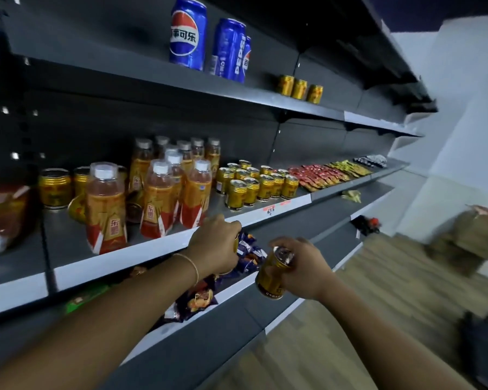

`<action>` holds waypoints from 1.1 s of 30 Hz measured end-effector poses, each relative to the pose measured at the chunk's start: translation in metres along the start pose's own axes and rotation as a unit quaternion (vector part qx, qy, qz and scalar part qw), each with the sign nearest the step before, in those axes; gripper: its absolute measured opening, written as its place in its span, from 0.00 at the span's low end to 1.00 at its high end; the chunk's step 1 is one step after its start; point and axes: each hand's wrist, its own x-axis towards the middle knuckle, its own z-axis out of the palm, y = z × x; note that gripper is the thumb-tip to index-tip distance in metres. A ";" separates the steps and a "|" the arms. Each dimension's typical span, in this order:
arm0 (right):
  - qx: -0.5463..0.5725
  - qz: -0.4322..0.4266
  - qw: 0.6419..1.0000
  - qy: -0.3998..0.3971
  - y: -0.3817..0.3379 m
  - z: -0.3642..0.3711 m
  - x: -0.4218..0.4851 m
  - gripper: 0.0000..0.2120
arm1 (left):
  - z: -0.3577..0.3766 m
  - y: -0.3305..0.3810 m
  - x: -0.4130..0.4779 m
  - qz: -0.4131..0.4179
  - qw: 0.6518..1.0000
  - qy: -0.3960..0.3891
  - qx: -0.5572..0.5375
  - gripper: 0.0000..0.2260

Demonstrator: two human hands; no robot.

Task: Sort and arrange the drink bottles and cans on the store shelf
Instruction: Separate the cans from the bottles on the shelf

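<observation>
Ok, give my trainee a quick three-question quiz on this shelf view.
1. True or false: the right hand holds a gold can.
2. How many small gold cans stand to the right of the Pepsi cans? A two, B three, C five.
3. Fill in: the Pepsi cans are ___ in colour.
Key: 1 true; 2 B; 3 blue.

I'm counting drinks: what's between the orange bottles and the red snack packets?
Small gold cans, clustered upright between the orange bottles and red snack packets; head view shows it.
</observation>
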 end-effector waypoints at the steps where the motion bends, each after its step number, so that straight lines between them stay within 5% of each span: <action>1: -0.003 0.005 1.000 -0.007 0.004 -0.002 0.016 0.25 | 0.003 -0.003 0.015 0.001 1.000 0.011 0.000 0.20; 7: 0.015 0.005 1.000 0.009 0.023 -0.010 0.109 0.28 | 0.012 -0.020 0.094 -0.023 0.998 0.053 0.004 0.19; 20: 0.134 -0.096 0.970 0.180 0.027 -0.021 0.248 0.23 | 0.039 -0.018 0.178 -0.125 0.987 0.079 0.062 0.28; 33: 0.183 -0.222 0.954 0.080 0.042 0.007 0.383 0.25 | 0.070 -0.025 0.248 -0.320 0.943 0.033 0.084 0.36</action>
